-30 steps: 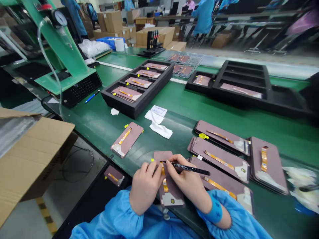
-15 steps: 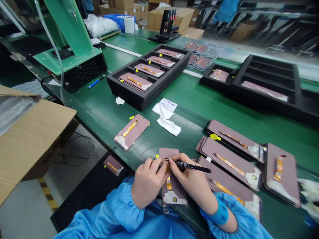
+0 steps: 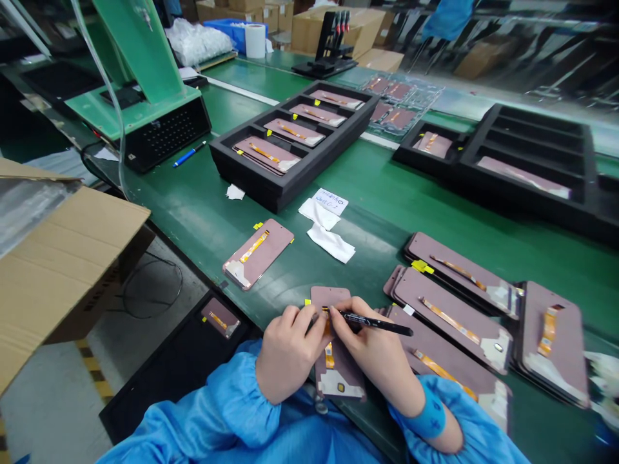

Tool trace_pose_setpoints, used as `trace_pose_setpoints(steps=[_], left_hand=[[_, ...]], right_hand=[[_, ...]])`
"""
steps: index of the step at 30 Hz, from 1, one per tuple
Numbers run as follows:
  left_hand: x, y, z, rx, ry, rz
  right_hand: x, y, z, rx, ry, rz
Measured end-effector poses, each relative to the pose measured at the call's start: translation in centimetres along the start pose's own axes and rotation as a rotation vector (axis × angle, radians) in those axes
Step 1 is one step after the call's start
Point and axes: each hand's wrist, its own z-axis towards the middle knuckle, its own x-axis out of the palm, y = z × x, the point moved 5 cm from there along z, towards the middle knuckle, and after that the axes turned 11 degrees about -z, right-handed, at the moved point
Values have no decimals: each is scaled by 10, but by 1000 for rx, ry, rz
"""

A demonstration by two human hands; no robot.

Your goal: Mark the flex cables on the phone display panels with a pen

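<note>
In front of me lies a phone screen panel (image 3: 329, 383), mauve back up, with an orange flex cable (image 3: 329, 356) running along it. The bent fingers of my left hand (image 3: 290, 351) are closed at the upper part of that cable, partly covering it. A slim black pen-shaped tool (image 3: 372, 321) with pale print is pinched in my right hand (image 3: 374, 348). Its working tip meets the cable's upper end between both hands, where fingers hide the exact contact. A yellow tab (image 3: 308, 301) sticks out at the panel's upper left edge.
Another panel (image 3: 258, 253) lies ahead left, beside white paper slips (image 3: 331, 243). Stacked panels (image 3: 454, 316) sit close to my right hand. Black trays (image 3: 290, 183) of panels stand further back. A blue pen (image 3: 189, 154) and an open carton (image 3: 72, 258) are left.
The view has shifted very slightly. Both hands keep the same hold over the panel, and the black tool has stayed almost still.
</note>
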Motion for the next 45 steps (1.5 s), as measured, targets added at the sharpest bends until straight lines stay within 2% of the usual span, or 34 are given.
trace_pose_setpoints(steps=[2, 5, 7, 9, 12, 14, 16, 19, 24, 26, 28, 30, 32, 35, 37, 39, 41, 45], left_hand=[[1, 0, -1, -9, 17, -5], [-2, 4, 0, -15, 49, -92], [-10, 15, 6, -31, 37, -166], [-24, 36, 18, -94, -24, -141], [-45, 78, 41, -299, -95, 102], [-50, 103, 54, -430, -45, 243], [-49, 117, 62, -478, 40, 306], [-45, 120, 67, -455, 88, 346], [-52, 114, 65, -434, -14, 323], [-59, 120, 64, -498, -28, 200], [-66, 127, 63, -572, -34, -60], [-68, 127, 62, -613, -47, -507], [-66, 119, 59, -648, -69, -1010], [-51, 98, 45, -845, -57, -1507], [-36, 80, 31, -1001, -6, -1683], [-23, 61, 20, -1077, 62, -1796], [-14, 46, 11, -1073, 115, -1828], [-3, 29, 1, -976, 227, -1759]], right_hand=[[-4, 1, -2, 9, -44, 19], [-17, -1, -7, 75, -243, 40], [-25, -3, -12, 111, -359, 57], [-27, -3, -14, 103, -409, 73], [-25, -1, -14, 50, -424, 69], [-25, 2, -13, 21, -433, 57], [-25, 5, -12, -3, -443, 45], [-26, 8, -10, -18, -455, 43], [-26, 8, -8, -44, -475, 45], [-27, 7, -8, -48, -481, 50], [-30, 6, -8, -41, -490, 60], [-35, 5, -8, -26, -500, 79], [-41, 3, -7, 7, -511, 104], [-50, -1, -5, 71, -542, 143], [-54, -3, -4, 106, -560, 163], [-57, -6, -2, 124, -567, 173], [-58, -7, -1, 126, -576, 168], [-61, -7, 0, 127, -598, 159]])
